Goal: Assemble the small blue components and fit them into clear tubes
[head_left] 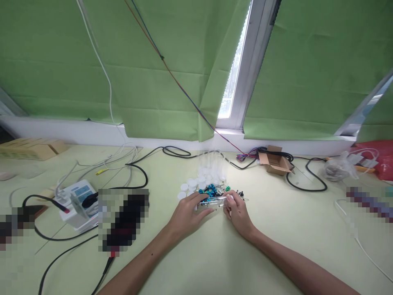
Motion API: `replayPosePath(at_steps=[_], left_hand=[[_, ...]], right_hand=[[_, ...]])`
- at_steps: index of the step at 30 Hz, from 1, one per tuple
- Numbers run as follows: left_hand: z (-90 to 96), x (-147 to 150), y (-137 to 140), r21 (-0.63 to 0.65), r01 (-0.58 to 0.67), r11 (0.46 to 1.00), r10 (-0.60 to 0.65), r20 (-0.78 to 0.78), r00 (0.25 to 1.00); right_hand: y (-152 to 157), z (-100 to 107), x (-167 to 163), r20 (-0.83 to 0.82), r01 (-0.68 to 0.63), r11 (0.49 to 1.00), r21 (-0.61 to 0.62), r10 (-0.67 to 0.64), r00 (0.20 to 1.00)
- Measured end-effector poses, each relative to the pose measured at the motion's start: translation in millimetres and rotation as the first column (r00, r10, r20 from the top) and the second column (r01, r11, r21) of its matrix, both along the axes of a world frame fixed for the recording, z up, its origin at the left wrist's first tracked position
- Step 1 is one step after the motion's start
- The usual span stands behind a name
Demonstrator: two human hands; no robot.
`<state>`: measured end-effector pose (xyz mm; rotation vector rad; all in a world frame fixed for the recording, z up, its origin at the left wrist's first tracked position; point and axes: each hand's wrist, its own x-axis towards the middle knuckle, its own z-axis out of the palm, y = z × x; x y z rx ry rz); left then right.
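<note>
My right hand [237, 211] is closed on the right end of a clear plastic tube [216, 200], which lies almost level between my hands. Fingers and thumb of my left hand [188, 211] curve round the tube's left end. Just beyond it is a pile of small blue, black and silver metal parts [211, 189], too small to name surely. A green part [227, 188] lies at the pile's right side. Several round white caps [184, 187] lie left of the pile. Behind them are several more clear tubes [211, 159], faint against the table.
A white power strip [80, 200] with plugs and black cables sits at left, beside a blurred dark object [125, 221]. An open cardboard box [275, 162] and coiled cables stand at the back right. A plastic bag [337, 168] lies farther right. Green blinds [168, 82] hang behind the table.
</note>
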<state>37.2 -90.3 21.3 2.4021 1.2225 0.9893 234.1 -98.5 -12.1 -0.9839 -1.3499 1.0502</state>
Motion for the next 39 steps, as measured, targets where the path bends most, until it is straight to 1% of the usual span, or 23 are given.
replayPosePath(at_steps=[4,7,12,19,24,28,34,39], left_hand=[[-1.3,2,-1,-0.034,-0.001,0.999,0.002,0.027,1.000],[-0.3,2,-2,-0.064,0.007,0.998,-0.006,0.024,1.000],[-1.0,3,-5,-0.082,0.023,0.996,-0.023,0.003,1.000],[-9.6,8,-8,-0.103,0.019,0.995,-0.018,0.009,1.000],[-9.0,10,-8,-0.146,0.006,0.989,-0.005,0.011,1.000],[-6.8,11,-10,-0.169,0.002,0.986,0.000,0.007,1.000],[-9.1,11,-11,-0.160,0.009,0.987,-0.004,0.029,1.000],[-12.1,11,-10,-0.141,0.011,0.990,-0.006,0.031,1.000]], right_hand=[[2,2,1,-0.016,-0.031,0.999,-0.028,0.030,0.999],[4,4,2,0.025,-0.065,0.995,-0.075,0.067,0.997],[5,2,3,0.065,-0.044,0.993,-0.110,0.051,0.997],[7,-2,2,0.030,-0.008,0.993,-0.116,0.011,1.000],[8,-4,2,0.021,0.000,0.994,-0.109,0.002,1.000],[8,-5,1,-0.010,-0.019,0.994,-0.107,0.018,1.000],[7,-5,1,-0.093,-0.071,0.986,-0.153,0.057,0.994],[8,-6,1,-0.112,-0.079,0.983,-0.164,0.061,0.992]])
